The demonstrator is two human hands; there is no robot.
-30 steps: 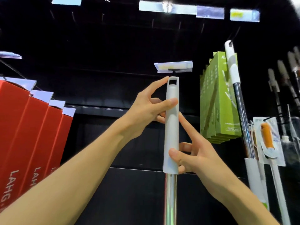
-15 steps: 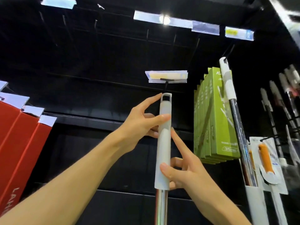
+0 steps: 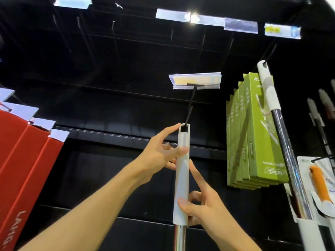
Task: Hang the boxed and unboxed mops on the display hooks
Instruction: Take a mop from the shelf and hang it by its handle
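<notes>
Mop handle (image 3: pixel 181 178), grey sleeve over chrome pole, stands upright with its hang slot at the black display hook (image 3: pixel 189 109). Left hand (image 3: pixel 159 156) pinches just below that hook; right hand (image 3: pixel 203 207) grips lower. Likely stiff, light, top-steerable; chrome looks slippery.

The upright grey-handled mop (image 3: pixel 181 171) has its hanging hole at the black display hook's (image 3: pixel 190 107) tip.

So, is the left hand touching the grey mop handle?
Touching. The head view shows the left hand gripping the mop handle, thumb across its front.
</notes>
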